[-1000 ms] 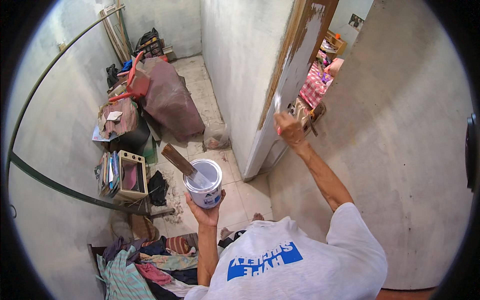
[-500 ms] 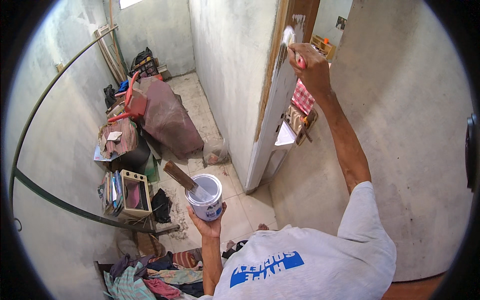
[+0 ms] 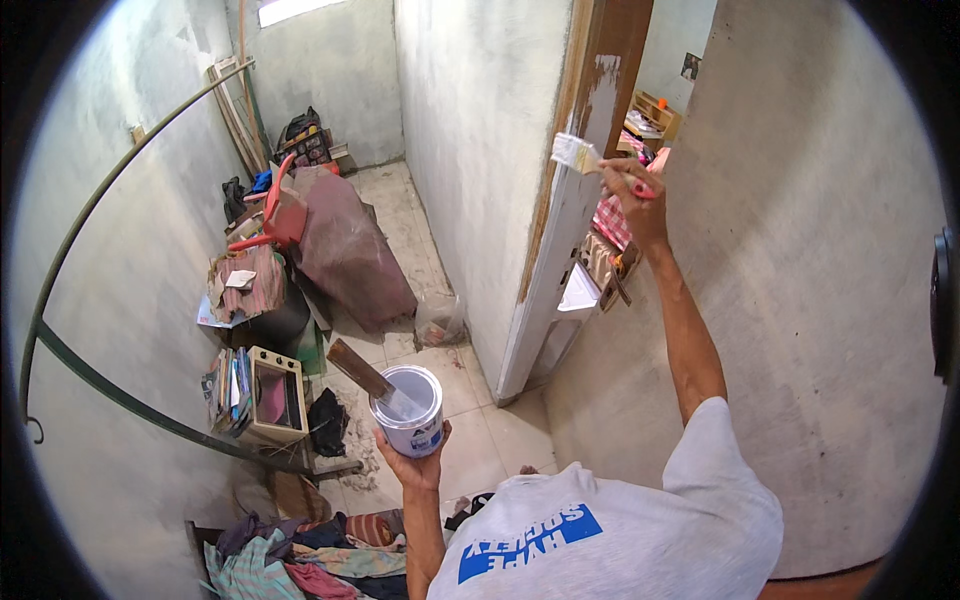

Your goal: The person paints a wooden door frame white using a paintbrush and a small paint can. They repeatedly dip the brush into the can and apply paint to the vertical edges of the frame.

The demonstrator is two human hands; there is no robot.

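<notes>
**Brush off the frame, can held low**

Since half a second ago my right hand [image 3: 632, 195] has dropped from the top of the door frame [image 3: 590, 120] and drawn back, so the paintbrush [image 3: 578, 155] now sits just beside the frame's edge instead of high up on it. My left hand [image 3: 412, 462] has kept the paint can [image 3: 408, 410] at about the same spot, near six o'clock.

That brush has pale bristles loaded with whitish paint and a red handle; it points toward ten o'clock from my fist. Brown wood at twelve o'clock carries a ragged patch of white paint. At the centre-bottom, the can is a small white cylinder with a blue-and-white label wrapped round its side, open on top, pale paint inside. A brown wooden stick [image 3: 360, 368] leans out of it toward ten o'clock.

My right fingers are closed tight round the brush handle. My left palm cups the can from below, fingers curled up its side.

At nine o'clock a cream box [image 3: 272, 395] stands among clutter by the wall; crumpled clothes [image 3: 290, 560] lie at seven o'clock.
</notes>
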